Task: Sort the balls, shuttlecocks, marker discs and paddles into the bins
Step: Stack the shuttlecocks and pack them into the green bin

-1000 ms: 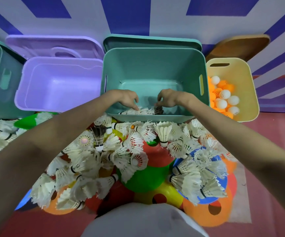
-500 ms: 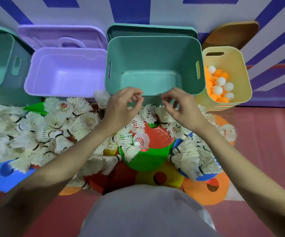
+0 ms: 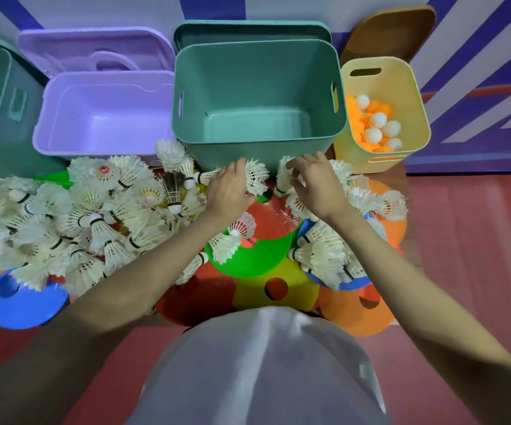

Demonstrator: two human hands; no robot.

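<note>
Many white shuttlecocks (image 3: 79,216) lie heaped on the floor over coloured marker discs: green (image 3: 257,262), yellow (image 3: 297,289), orange (image 3: 355,314) and blue (image 3: 18,305). My left hand (image 3: 228,194) is down in the pile just in front of the teal bin (image 3: 257,47), fingers curled round a shuttlecock (image 3: 255,179). My right hand (image 3: 315,187) is beside it, fingers curled over another shuttlecock (image 3: 282,177). The visible part of the teal bin's floor is bare. A yellow bin (image 3: 413,96) to the right holds orange and white balls (image 3: 373,127).
A purple bin (image 3: 49,130) stands left of the teal one and another teal bin (image 3: 6,56) at the far left. Lids lean on the wall behind: purple (image 3: 64,47), teal (image 3: 248,29), brown (image 3: 392,29). More shuttlecocks (image 3: 324,259) lie by my right forearm. Red floor lies to the right.
Both hands have come out of the teal bin, moved back over its front wall and dropped onto the shuttlecocks on the floor in front of it.
</note>
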